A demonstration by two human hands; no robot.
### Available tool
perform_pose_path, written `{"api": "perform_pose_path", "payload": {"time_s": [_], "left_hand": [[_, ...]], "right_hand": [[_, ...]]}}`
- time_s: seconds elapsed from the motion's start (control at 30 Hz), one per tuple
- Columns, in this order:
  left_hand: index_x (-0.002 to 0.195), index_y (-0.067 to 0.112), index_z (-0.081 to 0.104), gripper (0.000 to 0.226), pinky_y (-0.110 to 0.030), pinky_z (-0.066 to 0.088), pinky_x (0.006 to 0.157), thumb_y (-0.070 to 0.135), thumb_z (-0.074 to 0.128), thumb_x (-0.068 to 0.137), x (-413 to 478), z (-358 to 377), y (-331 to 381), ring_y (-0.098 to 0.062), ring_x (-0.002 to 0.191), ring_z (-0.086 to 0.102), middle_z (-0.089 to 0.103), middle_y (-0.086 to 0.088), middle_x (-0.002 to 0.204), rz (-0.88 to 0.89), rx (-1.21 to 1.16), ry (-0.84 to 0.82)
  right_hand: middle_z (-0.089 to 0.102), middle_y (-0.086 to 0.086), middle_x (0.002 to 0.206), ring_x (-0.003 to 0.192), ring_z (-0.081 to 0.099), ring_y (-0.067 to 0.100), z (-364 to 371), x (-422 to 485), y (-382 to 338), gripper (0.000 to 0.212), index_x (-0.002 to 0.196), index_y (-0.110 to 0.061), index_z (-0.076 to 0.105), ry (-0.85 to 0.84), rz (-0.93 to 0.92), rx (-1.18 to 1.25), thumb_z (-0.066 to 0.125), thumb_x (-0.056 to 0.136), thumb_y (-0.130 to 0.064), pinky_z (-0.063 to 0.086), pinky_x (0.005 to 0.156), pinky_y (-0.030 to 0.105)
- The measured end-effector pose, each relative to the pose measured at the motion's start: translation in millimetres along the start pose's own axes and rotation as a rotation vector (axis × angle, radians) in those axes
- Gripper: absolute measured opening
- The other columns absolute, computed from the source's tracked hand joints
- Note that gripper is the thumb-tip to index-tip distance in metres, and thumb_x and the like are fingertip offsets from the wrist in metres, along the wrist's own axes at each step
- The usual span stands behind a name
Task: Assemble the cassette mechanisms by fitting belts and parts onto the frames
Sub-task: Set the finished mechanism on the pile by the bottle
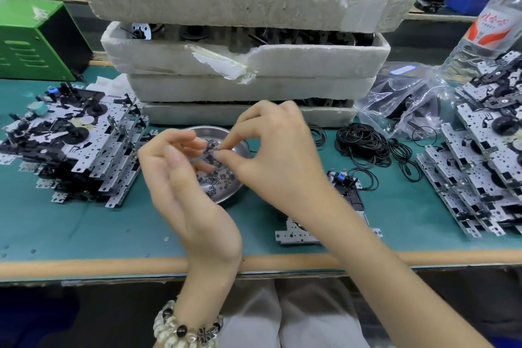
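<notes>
At the middle of the table (84,229), over a shallow metal dish (230,197) of small washers (223,178), both hands are raised and working close together. The right hand (279,155) pinches a small cluster of washers between thumb and forefinger, those 2 fingers (240,159) closed tip to tip above the dish. The left hand (180,178) faces it with fingers relaxed and loosely curled, grasping nothing that shows; whether its fingertips touch the cluster cannot be told. 1 loose frame (299,234) lies near the front edge of the table, right of the dish and largely hidden under the right forearm. From the pinching fingers it lies to the right and toward the front edge, so the right hand is judged the nearer. Its long axis appears to run from the front edge toward the back edge, leaning right, with the blue-tipped end pointing at the back; the covered part leaves this uncertain. Loose belts (361,147) lie beyond the frame, just right of the dish. The step in hand is judged to be picking a single washer for the frame.
</notes>
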State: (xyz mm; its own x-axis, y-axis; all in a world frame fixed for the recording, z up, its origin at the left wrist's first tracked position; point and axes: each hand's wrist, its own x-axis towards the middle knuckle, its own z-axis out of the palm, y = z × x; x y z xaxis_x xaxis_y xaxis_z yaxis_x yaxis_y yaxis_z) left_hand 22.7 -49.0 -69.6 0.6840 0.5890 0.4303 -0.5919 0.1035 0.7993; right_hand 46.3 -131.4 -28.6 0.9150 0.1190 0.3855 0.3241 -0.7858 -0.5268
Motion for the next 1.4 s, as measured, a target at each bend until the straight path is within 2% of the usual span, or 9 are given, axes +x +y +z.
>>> {"api": "perform_pose_path", "payload": {"time_s": [0.23, 0.37, 0.53, 0.6, 0.7, 0.9, 1.07, 1.27, 1.4], "left_hand": [[0.114, 0.021, 0.054, 0.018, -0.028, 0.043, 0.094, 0.022, 0.045, 0.099, -4, -1, -2, -0.013, 0.105, 0.057, 0.059, 0.004, 0.109, 0.011, -0.005, -0.576], [0.131, 0.024, 0.046, 0.049, -0.041, 0.037, 0.111, 0.032, 0.062, 0.086, -7, -3, -1, -0.027, 0.132, 0.047, 0.052, 0.005, 0.131, -0.113, 0.118, -0.935], [0.133, 0.044, 0.021, 0.078, -0.007, 0.022, 0.107, 0.026, 0.062, 0.069, -9, 0, 3, 0.002, 0.138, 0.023, 0.027, 0.027, 0.135, -0.194, 0.418, -1.304], [0.131, 0.048, 0.015, 0.081, -0.002, 0.020, 0.104, 0.025, 0.060, 0.069, -9, 1, 4, 0.006, 0.136, 0.021, 0.022, 0.031, 0.134, -0.203, 0.454, -1.336], [0.132, 0.043, 0.016, 0.079, -0.003, 0.020, 0.105, 0.023, 0.060, 0.070, -8, 1, 5, 0.004, 0.136, 0.022, 0.027, 0.022, 0.136, -0.224, 0.437, -1.326], [0.135, 0.041, 0.017, 0.078, -0.001, 0.018, 0.104, 0.023, 0.059, 0.072, -8, 1, 5, 0.008, 0.138, 0.018, 0.023, 0.027, 0.140, -0.243, 0.413, -1.329], [0.134, 0.044, 0.014, 0.080, 0.001, 0.018, 0.103, 0.024, 0.060, 0.072, -7, 2, 5, 0.010, 0.139, 0.016, 0.018, 0.032, 0.140, -0.255, 0.409, -1.329], [0.131, 0.046, 0.011, 0.080, 0.001, 0.018, 0.103, 0.024, 0.060, 0.073, -7, 1, 3, 0.011, 0.139, 0.014, 0.014, 0.037, 0.138, -0.246, 0.410, -1.340], [0.128, 0.051, 0.010, 0.080, 0.003, 0.017, 0.101, 0.024, 0.061, 0.073, -7, 0, 2, 0.012, 0.138, 0.014, 0.013, 0.040, 0.136, -0.239, 0.404, -1.336]], "right_hand": [[0.069, -0.013, 0.085, 0.090, 0.061, 0.009, -73, -12, 37, 0.005, 0.068, -0.036, 0.074, -0.095, 0.076, 0.082, 0.078, 0.072, -0.037, 0.046, 0.089, 0.036], [0.067, -0.011, 0.081, 0.082, 0.057, 0.007, -85, -22, 48, 0.009, 0.061, -0.037, 0.070, -0.293, 0.162, -0.063, 0.074, 0.067, -0.042, 0.042, 0.079, 0.033], [0.065, -0.011, 0.086, 0.097, 0.057, 0.016, -76, -24, 49, 0.016, 0.060, -0.043, 0.066, -0.403, 0.153, -0.163, 0.079, 0.070, -0.042, 0.044, 0.090, 0.035], [0.066, -0.011, 0.086, 0.097, 0.057, 0.016, -75, -21, 50, 0.015, 0.060, -0.043, 0.068, -0.400, 0.158, -0.174, 0.080, 0.069, -0.043, 0.045, 0.089, 0.034], [0.068, -0.010, 0.081, 0.089, 0.059, 0.008, -74, -16, 51, 0.014, 0.058, -0.044, 0.069, -0.443, 0.162, -0.174, 0.080, 0.067, -0.043, 0.048, 0.083, 0.030], [0.066, -0.016, 0.074, 0.079, 0.056, -0.009, -75, -8, 50, 0.010, 0.063, -0.045, 0.073, -0.502, 0.207, -0.174, 0.083, 0.064, -0.043, 0.040, 0.058, 0.007], [0.046, -0.017, 0.036, 0.044, 0.049, -0.006, -75, 1, 48, 0.014, 0.057, -0.037, 0.072, -0.574, 0.230, -0.148, 0.084, 0.064, -0.038, 0.031, 0.039, 0.010], [0.045, -0.016, 0.035, 0.044, 0.047, -0.009, -74, 7, 46, 0.012, 0.059, -0.038, 0.075, -0.610, 0.259, -0.170, 0.086, 0.062, -0.038, 0.032, 0.040, 0.008], [0.052, -0.019, 0.042, 0.048, 0.049, -0.009, -72, 8, 45, 0.012, 0.061, -0.043, 0.074, -0.618, 0.293, -0.210, 0.086, 0.059, -0.041, 0.033, 0.044, 0.017]]}}
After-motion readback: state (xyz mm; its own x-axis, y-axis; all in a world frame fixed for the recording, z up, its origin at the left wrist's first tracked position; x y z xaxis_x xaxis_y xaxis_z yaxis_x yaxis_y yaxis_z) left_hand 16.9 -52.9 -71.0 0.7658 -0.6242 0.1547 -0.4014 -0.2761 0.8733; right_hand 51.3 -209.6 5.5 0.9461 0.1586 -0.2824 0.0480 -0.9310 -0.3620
